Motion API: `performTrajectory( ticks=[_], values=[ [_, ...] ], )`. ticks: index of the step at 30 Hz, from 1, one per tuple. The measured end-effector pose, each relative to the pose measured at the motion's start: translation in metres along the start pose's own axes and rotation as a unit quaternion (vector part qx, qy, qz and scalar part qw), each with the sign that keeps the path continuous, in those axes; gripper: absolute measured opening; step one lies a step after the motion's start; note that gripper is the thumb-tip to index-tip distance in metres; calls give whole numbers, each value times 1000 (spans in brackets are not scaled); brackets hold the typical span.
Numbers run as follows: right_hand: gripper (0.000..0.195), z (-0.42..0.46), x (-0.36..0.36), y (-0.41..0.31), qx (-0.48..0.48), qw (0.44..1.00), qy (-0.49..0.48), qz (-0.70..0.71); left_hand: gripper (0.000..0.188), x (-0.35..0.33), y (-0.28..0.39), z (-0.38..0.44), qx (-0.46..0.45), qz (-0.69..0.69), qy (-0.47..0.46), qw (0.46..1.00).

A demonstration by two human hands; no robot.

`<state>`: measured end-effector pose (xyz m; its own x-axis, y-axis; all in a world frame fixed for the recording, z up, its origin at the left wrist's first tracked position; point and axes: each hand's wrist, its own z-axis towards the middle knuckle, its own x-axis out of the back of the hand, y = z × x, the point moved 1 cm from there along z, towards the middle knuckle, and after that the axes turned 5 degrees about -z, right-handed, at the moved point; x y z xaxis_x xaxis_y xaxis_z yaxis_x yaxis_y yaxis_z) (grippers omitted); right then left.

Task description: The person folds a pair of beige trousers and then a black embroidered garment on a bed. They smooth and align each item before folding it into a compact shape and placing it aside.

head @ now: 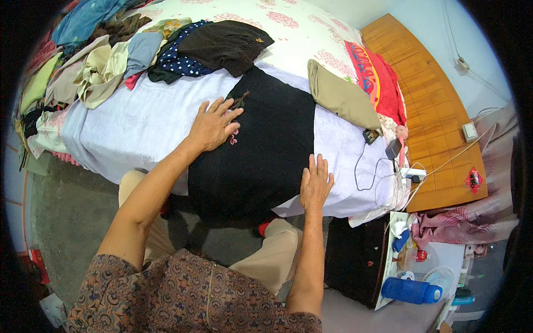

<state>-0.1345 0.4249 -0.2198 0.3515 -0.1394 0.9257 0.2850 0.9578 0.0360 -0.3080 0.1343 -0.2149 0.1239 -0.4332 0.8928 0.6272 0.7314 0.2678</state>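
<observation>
A black garment (270,145) with pink floral embroidery lies spread over the edge of a bed on a pale lavender cloth (145,112), its lower end hanging down. My left hand (214,127) rests flat, fingers apart, on its left edge and partly covers the embroidery. At the garment's right edge, my right hand (316,181) lies palm down with fingers extended, partly over the pale cloth. Neither hand grips anything. Beyond the garment's top left is a dark brown folded garment (225,43); to its right lies a folded khaki garment (343,98).
Piled clothes (100,66) cover the bed's far left. A power strip (412,172) and black adapter (393,148) with tangled cords sit at the right, by the wooden headboard (437,125). A blue bottle (410,290) and small fan (439,277) are on a bedside surface.
</observation>
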Motion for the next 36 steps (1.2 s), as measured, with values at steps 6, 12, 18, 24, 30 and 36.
performTrajectory(
  ticks=[6,12,18,24,30,36],
  values=[
    [46,13,8,-3,-27,992,-34,115,47,12,-26,11,51,-96,-40,993],
    [41,-75,10,-6,-327,808,87,482,36,80,8,-87,24,-371,2,928],
    [43,-107,-37,-28,-399,663,20,633,32,35,-7,-189,230,-361,-74,901],
    [36,-88,-28,-26,-355,706,141,597,33,60,9,-168,192,-313,51,929],
    [37,-64,-3,-21,-345,740,99,568,32,73,-1,-111,142,-339,133,921],
    [33,-73,-12,-16,-383,708,69,589,32,53,-12,-102,173,-358,108,911]
  ],
)
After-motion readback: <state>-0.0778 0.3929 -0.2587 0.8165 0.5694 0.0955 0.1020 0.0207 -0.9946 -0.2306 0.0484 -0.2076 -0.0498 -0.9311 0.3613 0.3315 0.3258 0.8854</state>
